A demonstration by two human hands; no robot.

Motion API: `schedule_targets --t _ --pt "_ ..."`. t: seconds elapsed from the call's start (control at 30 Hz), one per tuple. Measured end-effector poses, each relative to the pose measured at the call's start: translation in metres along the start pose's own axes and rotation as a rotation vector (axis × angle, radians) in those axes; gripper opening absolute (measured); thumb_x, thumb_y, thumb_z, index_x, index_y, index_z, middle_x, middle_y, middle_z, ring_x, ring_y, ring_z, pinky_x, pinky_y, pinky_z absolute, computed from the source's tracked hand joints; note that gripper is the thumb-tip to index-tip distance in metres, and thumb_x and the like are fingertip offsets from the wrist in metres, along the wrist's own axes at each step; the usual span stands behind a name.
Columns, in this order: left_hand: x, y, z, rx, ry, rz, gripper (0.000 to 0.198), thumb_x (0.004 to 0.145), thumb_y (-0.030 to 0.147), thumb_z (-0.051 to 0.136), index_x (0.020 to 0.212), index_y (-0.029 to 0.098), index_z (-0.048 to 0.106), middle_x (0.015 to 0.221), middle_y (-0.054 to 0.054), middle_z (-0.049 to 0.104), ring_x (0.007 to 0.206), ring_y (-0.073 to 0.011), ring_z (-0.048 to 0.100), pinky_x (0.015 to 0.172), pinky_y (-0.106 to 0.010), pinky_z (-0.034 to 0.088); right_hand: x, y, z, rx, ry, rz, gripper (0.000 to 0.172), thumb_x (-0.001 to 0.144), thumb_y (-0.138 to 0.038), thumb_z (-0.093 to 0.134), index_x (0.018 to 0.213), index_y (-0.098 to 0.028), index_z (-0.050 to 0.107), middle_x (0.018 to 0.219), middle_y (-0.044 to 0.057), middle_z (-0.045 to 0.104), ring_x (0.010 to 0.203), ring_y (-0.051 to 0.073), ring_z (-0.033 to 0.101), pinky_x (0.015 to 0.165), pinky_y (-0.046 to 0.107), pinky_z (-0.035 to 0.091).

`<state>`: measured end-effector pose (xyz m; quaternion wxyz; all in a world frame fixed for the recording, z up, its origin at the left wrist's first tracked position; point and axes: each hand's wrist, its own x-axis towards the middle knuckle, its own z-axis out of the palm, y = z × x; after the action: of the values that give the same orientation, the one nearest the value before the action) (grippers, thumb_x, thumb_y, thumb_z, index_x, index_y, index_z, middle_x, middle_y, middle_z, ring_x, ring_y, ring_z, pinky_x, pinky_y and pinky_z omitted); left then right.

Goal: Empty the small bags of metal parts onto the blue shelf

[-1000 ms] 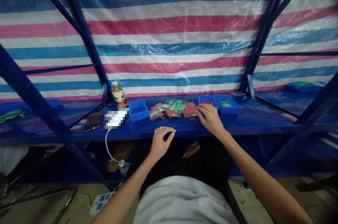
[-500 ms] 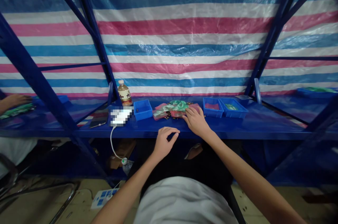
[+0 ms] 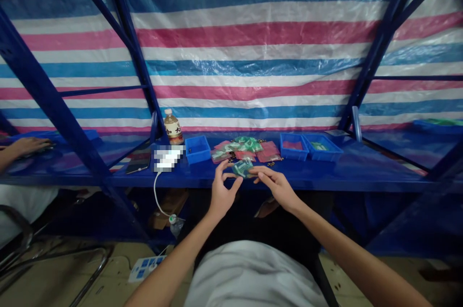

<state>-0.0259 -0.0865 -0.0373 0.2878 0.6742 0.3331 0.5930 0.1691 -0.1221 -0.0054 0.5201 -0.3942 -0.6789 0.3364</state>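
Observation:
A small green plastic bag (image 3: 242,168) lies in front of the pile, between my hands. My right hand (image 3: 273,186) pinches its right edge with the fingertips. My left hand (image 3: 223,191) is beside its left edge, with fingers spread and holding nothing. Behind it, a loose pile of red and green plastic bags (image 3: 246,148) covers part of the blue steel shelf (image 3: 325,174). Small brass parts (image 3: 271,163) lie scattered around the pile. The bag's contents cannot be made out.
A blue bin (image 3: 198,149) stands left of the pile, and two more (image 3: 293,146) (image 3: 322,148) stand right of it. Further left are a bottle (image 3: 172,127), a blurred white object (image 3: 167,158) with a cable, and a phone (image 3: 138,164). A co-worker's hand (image 3: 31,145) is at far left.
My right hand has drawn back from the pile towards me, and the green bag now lies in front of the pile. My left hand has risen and its fingers have spread.

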Motion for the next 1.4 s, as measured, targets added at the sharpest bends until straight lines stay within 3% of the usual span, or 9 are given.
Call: schedule_targets --t 0.2,0.4,0.57,0.77,0.87,1.0,1.1,1.23,1.4 --pt "-0.001 0.009 -0.003 -0.066 -0.143 -0.125 0.026 0.092 0.041 0.061 0.091 0.017 0.07 0.089 -0.006 0.074 0.083 -0.0194 0.068 0.08 -0.031 0.054 -0.017 0.001 0.008 0.184 -0.037 0.114 0.034 0.088 -0.051 0.062 0.099 -0.022 0.074 0.116 0.009 0.067 0.087 0.019 0.064 0.085 0.037 0.054" --pt "-0.009 0.026 0.006 -0.297 -0.27 -0.275 0.028 0.088 0.042 0.066 0.088 0.014 0.068 0.079 -0.006 0.073 0.064 -0.0156 0.065 0.061 -0.027 0.054 -0.019 0.007 0.014 0.367 0.012 0.163 0.049 0.078 -0.042 0.077 0.118 -0.027 0.054 0.085 0.0 0.067 0.069 0.015 0.063 0.064 0.029 0.05" --pt "-0.01 0.03 0.007 -0.327 -0.299 -0.352 0.036 0.091 0.047 0.06 0.081 0.013 0.067 0.066 -0.006 0.069 0.058 -0.016 0.064 0.056 -0.027 0.053 -0.021 0.004 0.016 0.344 -0.089 0.209 0.032 0.083 -0.047 0.071 0.096 -0.019 0.061 0.076 0.002 0.068 0.061 0.013 0.059 0.06 0.027 0.046" --pt "-0.008 0.026 0.005 -0.298 -0.341 -0.357 0.039 0.092 0.049 0.058 0.087 0.012 0.069 0.071 -0.007 0.071 0.06 -0.0164 0.065 0.061 -0.029 0.053 -0.021 0.001 0.013 0.295 -0.04 0.203 0.03 0.084 -0.047 0.07 0.091 -0.019 0.062 0.071 0.001 0.066 0.06 0.013 0.058 0.058 0.027 0.043" --pt "-0.008 0.023 0.005 -0.235 -0.33 -0.266 0.027 0.085 0.04 0.07 0.095 0.014 0.07 0.08 -0.006 0.073 0.067 -0.0166 0.066 0.066 -0.028 0.052 -0.02 0.004 0.011 0.215 0.045 0.115 0.025 0.085 -0.043 0.069 0.093 -0.02 0.066 0.08 0.002 0.066 0.072 0.015 0.06 0.067 0.028 0.046" --pt "-0.008 0.024 0.002 0.008 -0.194 0.112 0.002 0.082 0.019 0.072 0.082 0.02 0.073 0.099 -0.006 0.073 0.093 -0.0204 0.065 0.079 -0.032 0.05 -0.021 0.006 0.007 0.07 0.088 -0.108 0.011 0.085 -0.033 0.07 0.083 -0.022 0.068 0.102 0.005 0.064 0.098 0.02 0.061 0.09 0.034 0.046" --pt "-0.008 0.026 -0.002 0.121 -0.104 0.321 0.017 0.08 0.007 0.068 0.073 0.022 0.071 0.105 -0.005 0.072 0.102 -0.0215 0.06 0.087 -0.037 0.048 -0.022 0.005 0.006 -0.044 0.072 -0.179 0.009 0.086 -0.025 0.067 0.077 -0.023 0.07 0.111 0.006 0.062 0.109 0.022 0.058 0.098 0.039 0.042" --pt "-0.008 0.027 -0.003 0.164 -0.049 0.384 0.022 0.08 0.003 0.065 0.07 0.022 0.07 0.107 -0.004 0.071 0.102 -0.0215 0.059 0.086 -0.038 0.049 -0.024 0.003 0.006 -0.146 0.087 -0.212 0.013 0.086 -0.018 0.064 0.077 -0.024 0.071 0.119 0.006 0.061 0.116 0.023 0.055 0.104 0.042 0.039" --pt "-0.01 0.024 -0.001 0.116 -0.131 0.263 0.011 0.082 0.011 0.069 0.08 0.022 0.071 0.097 -0.004 0.073 0.092 -0.0196 0.063 0.079 -0.033 0.05 -0.027 -0.001 0.008 -0.259 0.09 -0.288 0.01 0.086 -0.023 0.069 0.093 -0.026 0.075 0.13 0.008 0.058 0.121 0.025 0.054 0.102 0.043 0.043"
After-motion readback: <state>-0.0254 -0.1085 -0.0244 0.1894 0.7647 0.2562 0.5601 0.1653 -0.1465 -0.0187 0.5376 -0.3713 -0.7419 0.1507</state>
